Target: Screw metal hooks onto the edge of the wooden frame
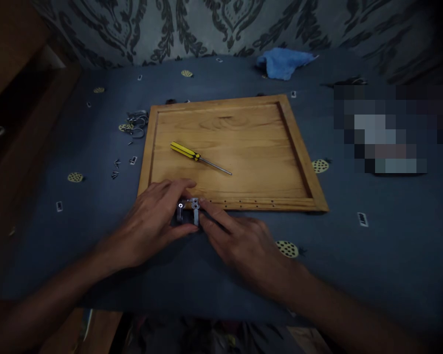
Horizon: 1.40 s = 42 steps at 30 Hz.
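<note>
Little screws (115, 174) lie on the blue sheet (51, 236) at the left, with open room beside them. My left grip (147, 221) curls round the metal hinge (196, 205) at the near edge of the wooden board (229, 132). It looks light, hard and maybe slippery, so I'd hold its flat sides. My right grip (239, 236) touches its right side, but I can't tell if it's pinching. Further right there's open room along that edge, out to the board's hard corner

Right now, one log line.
left hand: around metal fitting | right hand: at fitting | fitting: at wooden panel, near edge | screwdriver: lying on panel | screws: left of panel
</note>
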{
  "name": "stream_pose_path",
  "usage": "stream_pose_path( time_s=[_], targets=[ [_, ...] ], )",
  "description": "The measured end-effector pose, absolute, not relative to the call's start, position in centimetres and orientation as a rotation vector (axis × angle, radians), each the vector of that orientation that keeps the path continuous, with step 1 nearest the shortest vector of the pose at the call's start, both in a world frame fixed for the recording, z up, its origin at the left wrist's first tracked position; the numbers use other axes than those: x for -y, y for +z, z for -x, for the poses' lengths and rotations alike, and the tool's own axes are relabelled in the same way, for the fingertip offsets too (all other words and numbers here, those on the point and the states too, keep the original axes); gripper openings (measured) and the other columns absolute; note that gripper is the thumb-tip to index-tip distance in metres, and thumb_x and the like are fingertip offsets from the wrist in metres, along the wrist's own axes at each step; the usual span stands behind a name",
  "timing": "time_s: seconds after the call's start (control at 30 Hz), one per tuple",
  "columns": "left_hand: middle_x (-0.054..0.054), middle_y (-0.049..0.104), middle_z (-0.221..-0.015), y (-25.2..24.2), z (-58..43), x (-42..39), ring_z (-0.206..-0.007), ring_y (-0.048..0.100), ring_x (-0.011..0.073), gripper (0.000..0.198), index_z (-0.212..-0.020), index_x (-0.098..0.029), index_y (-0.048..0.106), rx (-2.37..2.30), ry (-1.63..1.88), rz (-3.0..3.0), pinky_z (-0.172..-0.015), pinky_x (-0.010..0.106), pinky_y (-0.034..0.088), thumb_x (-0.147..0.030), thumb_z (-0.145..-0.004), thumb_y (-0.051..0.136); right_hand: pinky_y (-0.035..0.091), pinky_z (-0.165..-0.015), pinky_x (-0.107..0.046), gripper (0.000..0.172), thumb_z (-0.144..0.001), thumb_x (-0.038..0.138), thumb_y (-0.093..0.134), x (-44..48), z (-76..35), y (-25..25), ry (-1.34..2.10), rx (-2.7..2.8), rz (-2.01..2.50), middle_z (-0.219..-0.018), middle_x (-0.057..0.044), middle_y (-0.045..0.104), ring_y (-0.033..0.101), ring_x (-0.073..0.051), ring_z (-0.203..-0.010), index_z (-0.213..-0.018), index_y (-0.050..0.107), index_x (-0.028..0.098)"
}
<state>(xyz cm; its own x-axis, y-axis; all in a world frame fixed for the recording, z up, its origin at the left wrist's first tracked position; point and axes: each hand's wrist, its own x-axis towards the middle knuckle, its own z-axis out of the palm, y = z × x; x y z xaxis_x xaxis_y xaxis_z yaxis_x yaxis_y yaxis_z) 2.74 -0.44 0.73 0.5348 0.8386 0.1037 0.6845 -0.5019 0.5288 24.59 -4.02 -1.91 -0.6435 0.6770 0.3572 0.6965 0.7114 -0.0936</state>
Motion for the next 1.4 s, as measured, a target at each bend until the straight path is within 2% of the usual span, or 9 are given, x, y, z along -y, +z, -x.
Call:
stream_pose_path(
  time_s=[0.27, 0.5, 0.83, 1.1, 1.27, 1.4],
  targets=[
    [0.005, 0.071, -0.118, 1.00, -2.75, 0.44, -0.111, 0.068, 0.0272, 0.064, -0.134, -0.025, 0.050, -1.240, 0.471, -2.344, -0.095, 0.044, 0.056, -0.023, -0.080, 0.085, 0.053, -0.054, -0.027, 0.036, -0.097, 0.005, 0.051, 4.18, -24.67, -1.88, -0.048, 2.580, 1.091, -0.134, -0.014, 0.073, 0.073, -0.014, -0.069, -0.126, 0.071, 0.012],
    [0.007, 0.070, -0.120, 1.08, -2.70, 0.45, -0.111, 0.068, 0.0275, 0.069, -0.136, -0.024, 0.048, -1.206, 0.455, -2.395, -0.094, 0.043, 0.055, -0.028, -0.081, 0.087, 0.053, -0.053, -0.029, 0.034, -0.098, 0.004, 0.047, 4.01, -24.60, -1.80, -0.056, 2.535, 1.076, -0.131, -0.013, 0.075, 0.074, -0.015, -0.068, -0.119, 0.073, 0.012],
    [0.006, 0.072, -0.120, 0.91, -2.72, 0.42, -0.114, 0.067, 0.0277, 0.068, -0.138, -0.026, 0.047, -1.221, 0.464, -2.383, -0.096, 0.044, 0.055, -0.028, -0.083, 0.086, 0.055, -0.056, -0.029, 0.035, -0.096, 0.004, 0.052, 4.10, -24.77, -1.98, -0.079, 2.594, 1.060, -0.137, -0.015, 0.071, 0.071, -0.014, -0.066, -0.123, 0.071, 0.010],
    [0.005, 0.071, -0.119, 1.05, -2.76, 0.44, -0.111, 0.067, 0.0277, 0.063, -0.134, -0.026, 0.049, -1.229, 0.456, -2.357, -0.094, 0.043, 0.056, -0.030, -0.083, 0.085, 0.054, -0.054, -0.027, 0.037, -0.093, 0.002, 0.052, 4.02, -24.65, -1.79, -0.075, 2.598, 1.072, -0.135, -0.013, 0.073, 0.070, -0.013, -0.065, -0.122, 0.071, 0.012],
    [0.006, 0.070, -0.123, 0.91, -2.60, 0.49, -0.115, 0.067, 0.0275, 0.076, -0.142, -0.026, 0.044, -1.212, 0.474, -2.368, -0.099, 0.044, 0.054, -0.031, -0.080, 0.088, 0.054, -0.054, -0.027, 0.036, -0.095, 0.004, 0.054, 4.03, -24.78, -1.86, -0.033, 2.616, 1.072, -0.134, -0.015, 0.073, 0.072, -0.014, -0.069, -0.126, 0.069, 0.011],
    [0.006, 0.069, -0.123, 0.92, -2.38, 0.45, -0.116, 0.066, 0.0272, 0.080, -0.144, -0.027, 0.043, -1.242, 0.484, -2.351, -0.100, 0.045, 0.054, -0.034, -0.079, 0.089, 0.053, -0.053, -0.028, 0.035, -0.095, 0.003, 0.053, 4.10, -24.75, -2.03, -0.074, 2.567, 1.076, -0.129, -0.013, 0.076, 0.071, -0.014, -0.064, -0.122, 0.072, 0.012]
  ],
)
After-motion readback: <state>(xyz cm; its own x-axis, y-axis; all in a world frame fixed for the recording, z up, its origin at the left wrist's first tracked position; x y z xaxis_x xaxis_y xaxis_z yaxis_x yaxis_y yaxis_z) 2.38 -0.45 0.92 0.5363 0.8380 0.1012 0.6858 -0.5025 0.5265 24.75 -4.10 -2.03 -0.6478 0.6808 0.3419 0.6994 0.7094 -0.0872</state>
